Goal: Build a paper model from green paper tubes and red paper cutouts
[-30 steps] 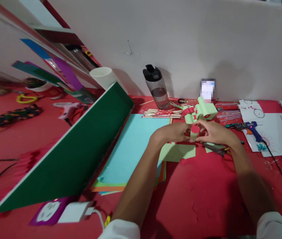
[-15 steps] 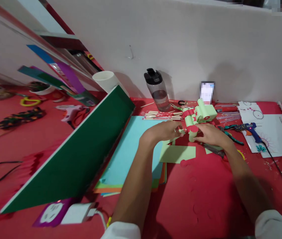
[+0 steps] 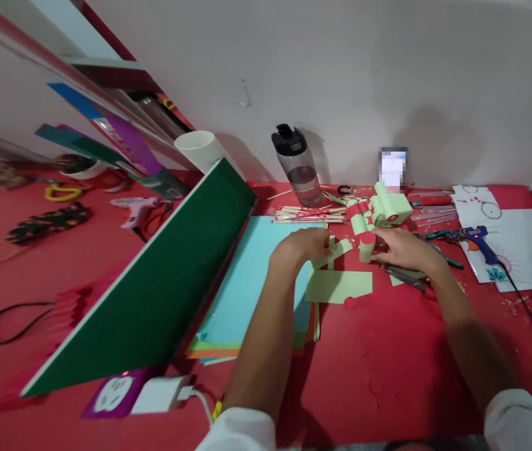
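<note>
My left hand (image 3: pixel 304 245) is bent downward over the right edge of the paper stack, beside pale green paper strips (image 3: pixel 338 252). Its fingertips are mostly hidden, so I cannot make out whether it grips anything. My right hand (image 3: pixel 404 250) has thumb and finger closed on the side of a small, upright green paper tube (image 3: pixel 366 252) with a red top. Just behind that tube sits a larger green paper model (image 3: pixel 390 210) built of rolls and a box shape with red pieces. A flat green paper rectangle (image 3: pixel 341 287) lies in front.
A water bottle (image 3: pixel 301 172) and wooden sticks (image 3: pixel 308 216) stand behind the coloured paper stack (image 3: pixel 235 275). At left leans a dark green board (image 3: pixel 153 294). A blue glue gun (image 3: pixel 477 241), its cord trailing, and dark-bladed scissors (image 3: pixel 407 277) lie right. A phone (image 3: pixel 392 168) leans against the wall.
My left hand has drawn left, away from the green paper tube and over the strips. My right hand stays at the tube. The view has shifted slightly.
</note>
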A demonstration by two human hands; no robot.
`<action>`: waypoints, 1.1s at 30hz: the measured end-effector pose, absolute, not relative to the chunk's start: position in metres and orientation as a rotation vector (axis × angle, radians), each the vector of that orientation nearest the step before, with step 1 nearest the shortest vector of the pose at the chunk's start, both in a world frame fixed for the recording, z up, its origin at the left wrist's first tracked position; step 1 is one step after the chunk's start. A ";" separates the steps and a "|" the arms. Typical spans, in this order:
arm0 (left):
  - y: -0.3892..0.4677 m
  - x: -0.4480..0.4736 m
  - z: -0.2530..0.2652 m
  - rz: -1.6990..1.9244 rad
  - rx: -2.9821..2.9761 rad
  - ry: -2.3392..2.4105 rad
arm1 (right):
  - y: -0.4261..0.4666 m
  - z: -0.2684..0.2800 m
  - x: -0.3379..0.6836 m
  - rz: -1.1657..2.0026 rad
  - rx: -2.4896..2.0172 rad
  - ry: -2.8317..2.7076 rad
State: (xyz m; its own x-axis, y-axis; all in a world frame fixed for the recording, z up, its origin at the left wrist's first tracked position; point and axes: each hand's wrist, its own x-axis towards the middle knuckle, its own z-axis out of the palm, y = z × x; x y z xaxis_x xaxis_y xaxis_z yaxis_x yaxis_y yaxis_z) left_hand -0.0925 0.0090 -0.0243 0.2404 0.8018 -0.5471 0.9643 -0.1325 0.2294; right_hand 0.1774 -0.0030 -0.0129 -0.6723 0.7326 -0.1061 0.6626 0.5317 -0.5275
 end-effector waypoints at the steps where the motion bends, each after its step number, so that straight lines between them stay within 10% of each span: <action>1: 0.009 -0.091 -0.025 -0.419 1.985 1.623 | -0.004 -0.011 0.178 0.850 -1.211 -2.625; 23: 0.003 -0.083 -0.018 -0.513 2.007 1.702 | 0.004 0.011 0.232 1.038 -1.777 -2.763; 33: -0.011 -0.051 -0.008 0.138 2.236 1.183 | -0.003 0.021 0.233 0.980 -1.684 -2.691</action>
State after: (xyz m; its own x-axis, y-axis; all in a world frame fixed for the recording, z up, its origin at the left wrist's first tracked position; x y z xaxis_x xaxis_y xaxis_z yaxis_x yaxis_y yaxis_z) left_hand -0.0511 -0.0113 -0.0076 0.5978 0.7814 -0.1791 0.7189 -0.4237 0.5510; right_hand 0.2325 -0.0034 0.0210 -0.4739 0.7614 -0.4423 0.8676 0.3178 -0.3825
